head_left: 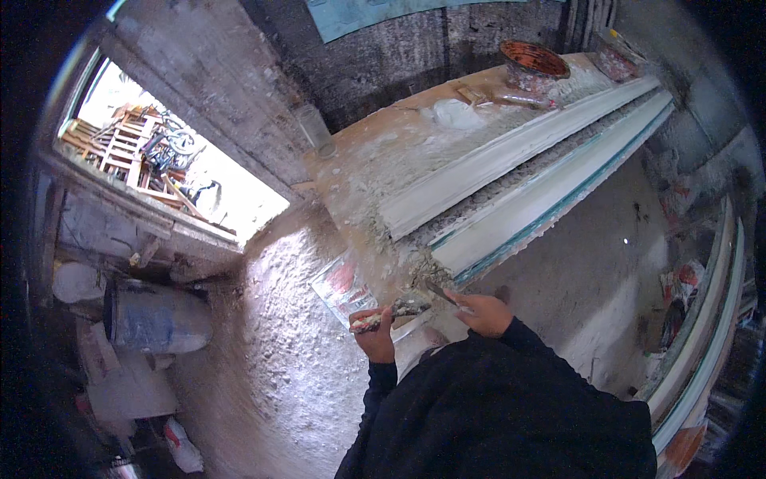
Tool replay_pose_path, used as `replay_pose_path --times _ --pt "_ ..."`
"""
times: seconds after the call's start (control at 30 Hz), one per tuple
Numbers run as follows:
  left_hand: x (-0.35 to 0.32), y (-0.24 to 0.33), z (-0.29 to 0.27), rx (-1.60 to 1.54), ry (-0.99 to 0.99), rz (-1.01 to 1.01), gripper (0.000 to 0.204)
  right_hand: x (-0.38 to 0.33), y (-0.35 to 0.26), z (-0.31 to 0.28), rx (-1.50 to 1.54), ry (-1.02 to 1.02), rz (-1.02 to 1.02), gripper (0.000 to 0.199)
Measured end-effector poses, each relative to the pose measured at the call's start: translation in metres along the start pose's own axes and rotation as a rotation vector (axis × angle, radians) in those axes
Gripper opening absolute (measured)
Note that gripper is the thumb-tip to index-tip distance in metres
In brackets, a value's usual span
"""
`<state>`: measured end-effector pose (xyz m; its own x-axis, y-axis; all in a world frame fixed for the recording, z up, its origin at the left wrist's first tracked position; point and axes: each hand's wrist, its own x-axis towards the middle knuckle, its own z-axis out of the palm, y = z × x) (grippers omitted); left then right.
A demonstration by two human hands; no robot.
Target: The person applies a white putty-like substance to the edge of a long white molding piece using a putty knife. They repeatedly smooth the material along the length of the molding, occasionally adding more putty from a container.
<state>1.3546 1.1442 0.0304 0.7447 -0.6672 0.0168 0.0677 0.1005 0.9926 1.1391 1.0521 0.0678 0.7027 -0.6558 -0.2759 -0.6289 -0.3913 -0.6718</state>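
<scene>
My left hand (377, 342) is closed around a dark hand tool (412, 306) smeared with pale paste. It looks like a trowel, but its exact kind is hard to make out. In my right hand (485, 314) is a narrow flat-bladed scraper (437, 290), its blade pointing toward that tool. Both hands are just off the near end of the worktable (359, 172). Beyond them, a long white plaster moulding (511, 152) lies on the table. A second white moulding (550, 188), with a teal edge, runs alongside it, its near end close to my right hand.
An orange-brown basin (535, 61) and a whitish lump (456, 114) stand toward the table's far end. More long mouldings (702, 327) lean at the right. A blue drum (159, 316) lies on the left, below a bright doorway (239, 203). White powder covers the floor (287, 295).
</scene>
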Motion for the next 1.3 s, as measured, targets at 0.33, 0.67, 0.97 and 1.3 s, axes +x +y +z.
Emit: replay_pose_path --times 0.33,0.67,0.97,1.3 --pt "0.026 0.015 0.075 -0.003 -0.106 0.063 0.034 0.012 0.057 -0.06 0.121 0.301 0.02 0.06" --pt "0.02 -0.005 0.158 0.12 -0.068 0.15 0.032 -0.024 0.167 -0.16 0.053 0.891 0.09 0.053" --pt "0.005 0.0 0.178 0.2 0.257 0.15 0.032 -0.042 0.165 -0.16 0.443 0.141 0.052 0.045" --pt "-0.019 -0.013 0.159 0.381 0.27 0.192 0.032 0.019 0.095 -0.145 0.003 -0.093 0.078 0.034"
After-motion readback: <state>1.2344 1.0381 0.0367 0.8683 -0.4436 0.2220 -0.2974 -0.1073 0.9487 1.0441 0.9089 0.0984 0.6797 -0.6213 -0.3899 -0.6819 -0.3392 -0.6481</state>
